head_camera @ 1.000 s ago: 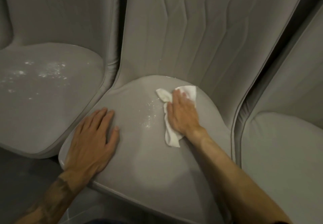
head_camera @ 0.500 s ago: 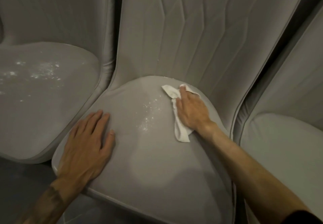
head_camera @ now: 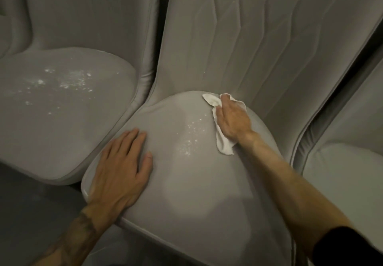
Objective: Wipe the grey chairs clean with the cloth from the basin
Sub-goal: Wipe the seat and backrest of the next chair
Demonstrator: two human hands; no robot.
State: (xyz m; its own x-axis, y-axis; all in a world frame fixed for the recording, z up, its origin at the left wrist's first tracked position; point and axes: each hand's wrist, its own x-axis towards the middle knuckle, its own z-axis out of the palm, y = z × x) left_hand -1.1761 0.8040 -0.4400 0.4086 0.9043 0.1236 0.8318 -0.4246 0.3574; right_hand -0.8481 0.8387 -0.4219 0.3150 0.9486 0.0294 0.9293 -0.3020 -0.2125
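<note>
White specks (head_camera: 66, 83) are scattered on the left grey chair (head_camera: 62, 130). The left hand (head_camera: 120, 172) is laid flat, fingers straight, on the middle chair (head_camera: 196, 193) at its front edge. The white cloth (head_camera: 222, 143) is pressed to the seat near the backrest (head_camera: 248, 47) by the right hand (head_camera: 232, 120), fingers extended.

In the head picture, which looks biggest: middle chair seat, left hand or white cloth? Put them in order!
1. middle chair seat
2. left hand
3. white cloth, partly hidden under the right hand, so hand versus cloth is unsure.
</note>
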